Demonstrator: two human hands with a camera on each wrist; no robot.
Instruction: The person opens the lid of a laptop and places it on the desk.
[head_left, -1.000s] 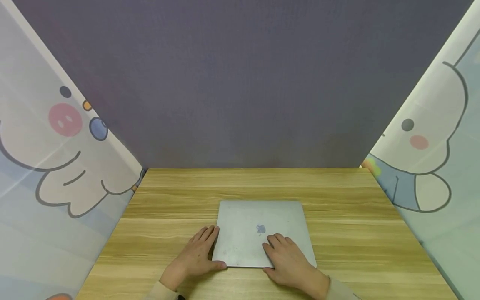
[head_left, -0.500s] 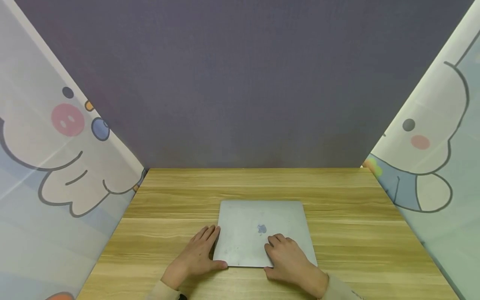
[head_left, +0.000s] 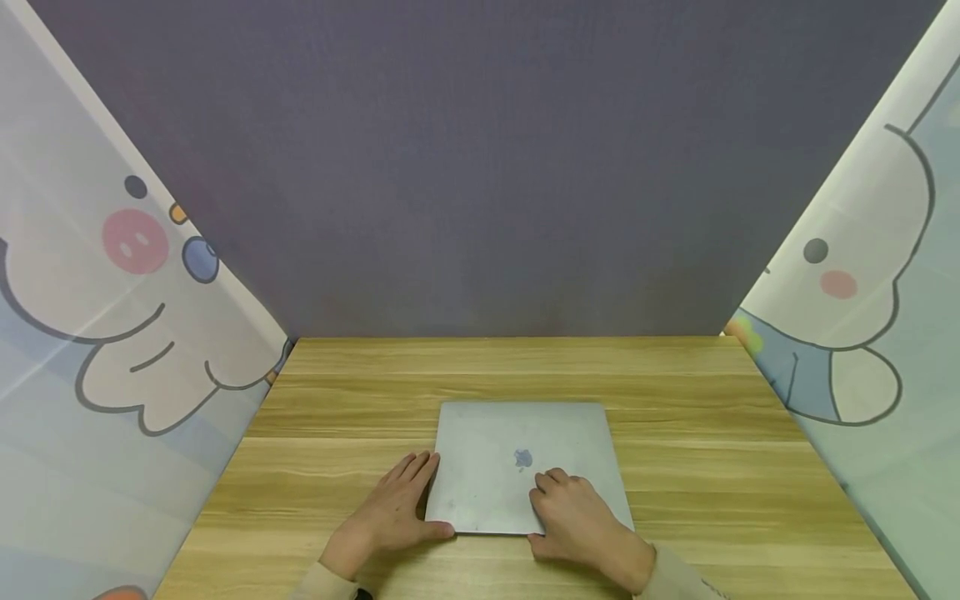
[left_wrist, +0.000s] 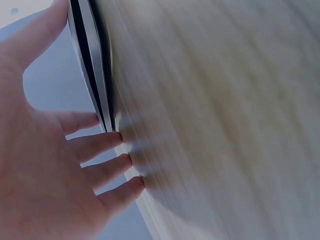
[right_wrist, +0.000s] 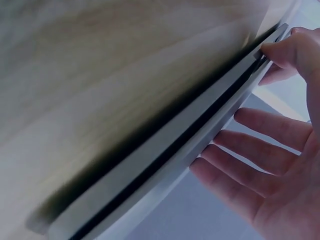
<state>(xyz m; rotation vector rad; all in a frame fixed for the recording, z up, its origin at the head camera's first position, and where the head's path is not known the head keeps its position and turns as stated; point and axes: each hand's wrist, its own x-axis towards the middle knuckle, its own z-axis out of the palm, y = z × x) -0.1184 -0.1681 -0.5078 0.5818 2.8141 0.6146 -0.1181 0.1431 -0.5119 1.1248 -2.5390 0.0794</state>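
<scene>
Laptop (head_left: 480, 467): flat grey metal, rounded corners, on a grained wood table (head_left: 360, 383) extending beyond the laptop's far and side edges. Left hand (head_left: 393, 510): spread wide at near-left corner. Right hand (head_left: 577, 521): thumb at front edge, fingers on top; pinch unclear.

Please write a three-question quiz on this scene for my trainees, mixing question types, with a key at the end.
1. Multiple choice: Where does the left hand touch the laptop?
A) At its far edge
B) Around its near left corner
C) At its middle

2. True or false: In the head view, the right hand reaches over the laptop edge nearest the person.

3. Fill the gap: The logo on the laptop is shaped like an ____.

Key: 1. B; 2. True; 3. apple.
</scene>
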